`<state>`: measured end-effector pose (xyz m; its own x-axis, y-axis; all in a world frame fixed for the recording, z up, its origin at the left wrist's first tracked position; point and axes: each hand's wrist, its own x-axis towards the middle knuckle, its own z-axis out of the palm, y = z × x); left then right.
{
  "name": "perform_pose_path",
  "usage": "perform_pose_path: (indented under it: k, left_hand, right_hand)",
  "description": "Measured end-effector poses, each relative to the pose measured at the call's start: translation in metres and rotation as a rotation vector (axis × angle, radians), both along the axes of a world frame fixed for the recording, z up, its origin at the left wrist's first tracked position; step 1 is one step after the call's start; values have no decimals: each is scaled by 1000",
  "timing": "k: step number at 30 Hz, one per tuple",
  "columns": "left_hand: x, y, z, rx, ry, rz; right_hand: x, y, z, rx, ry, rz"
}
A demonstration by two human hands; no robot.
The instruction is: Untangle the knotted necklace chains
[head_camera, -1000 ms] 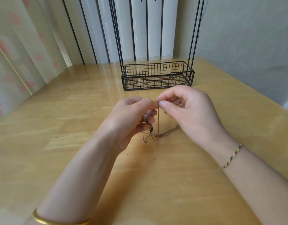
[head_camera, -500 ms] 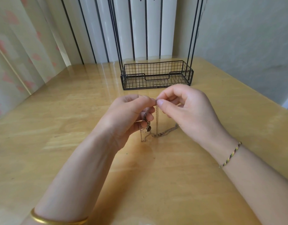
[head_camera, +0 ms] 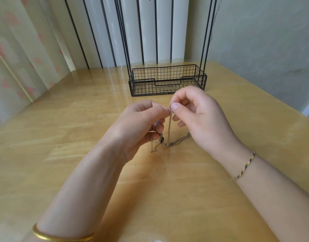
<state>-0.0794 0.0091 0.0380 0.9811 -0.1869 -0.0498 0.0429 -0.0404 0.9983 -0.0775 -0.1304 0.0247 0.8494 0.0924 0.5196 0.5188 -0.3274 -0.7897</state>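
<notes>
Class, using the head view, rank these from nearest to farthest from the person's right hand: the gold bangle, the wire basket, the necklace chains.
1. Necklace chains: pinched by the right hand.
2. Wire basket: just behind, on the table.
3. Gold bangle: left wrist, bottom-left.

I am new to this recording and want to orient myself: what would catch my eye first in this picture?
First, the two hands at the centre: the left hand and right hand pinch thin chains between their fingertips, and the tangled rest hangs down to the table. Behind them stands a black wire basket, near the table's far edge.
</notes>
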Motion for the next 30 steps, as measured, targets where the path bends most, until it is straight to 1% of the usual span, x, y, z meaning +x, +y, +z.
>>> perform_pose_path:
  k: [7, 9, 11, 15, 17, 20, 24, 26, 30]
  left_hand:
    - [0, -1, -1, 141, -77, 74]
    - [0, -1, -1, 145, -83, 93]
    - [0, -1, -1, 138, -86, 100]
    - [1, -2, -3, 132, -92, 115]
    - [1, -2, -3, 118, -90, 127]
    - [1, -4, -3, 70, -57, 131]
    - [1, -4, -3, -33, 59, 99]
    - [2, -4, -2, -93, 117, 79]
    - [3, -1, 0, -179, 216, 46]
  right_hand:
    - [-1, 2, -1, 18, 178, 43]
    - [0, 2, -2, -14, 184, 28]
    - [1, 2, -2, -75, 127, -4]
    - [0, 1, -2, -342, -137, -134]
    - [-1, 0, -2, -389, -202, -156]
    - [1, 0, -3, -352, -185, -153]
    - [2, 2, -3, -208, -36, -57]
    - [2, 3, -3, -205, -30, -47]
    - [2, 0, -2, -258, -89, -80]
